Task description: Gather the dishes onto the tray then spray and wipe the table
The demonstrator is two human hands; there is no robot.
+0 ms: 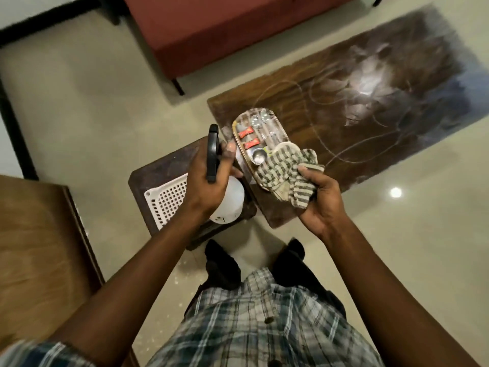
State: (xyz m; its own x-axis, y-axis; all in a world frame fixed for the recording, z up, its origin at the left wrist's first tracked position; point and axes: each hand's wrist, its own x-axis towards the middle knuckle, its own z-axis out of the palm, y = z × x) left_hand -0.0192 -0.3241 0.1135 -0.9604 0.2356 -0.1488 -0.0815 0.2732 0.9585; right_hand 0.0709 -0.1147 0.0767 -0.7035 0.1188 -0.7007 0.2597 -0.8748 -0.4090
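Note:
My left hand (pixel 211 178) grips a white spray bottle (pixel 229 202) by its black trigger head (pixel 212 152), held above the small side stool. A striped grey and cream cloth (pixel 288 176) is bunched in my right hand (pixel 317 197), over the near end of the tray. The oval tray (pixel 239 120) sits at the near left end of the dark glossy table (pixel 370 102). It holds spoons, a small steel bowl, two red sachets and a pale dish partly hidden by the cloth.
A white perforated basket (pixel 166 197) lies on the dark stool (pixel 164 165) beside the table. A red sofa (pixel 225 30) stands beyond, a wooden surface (pixel 39 247) at my left. Pale tiled floor surrounds the table.

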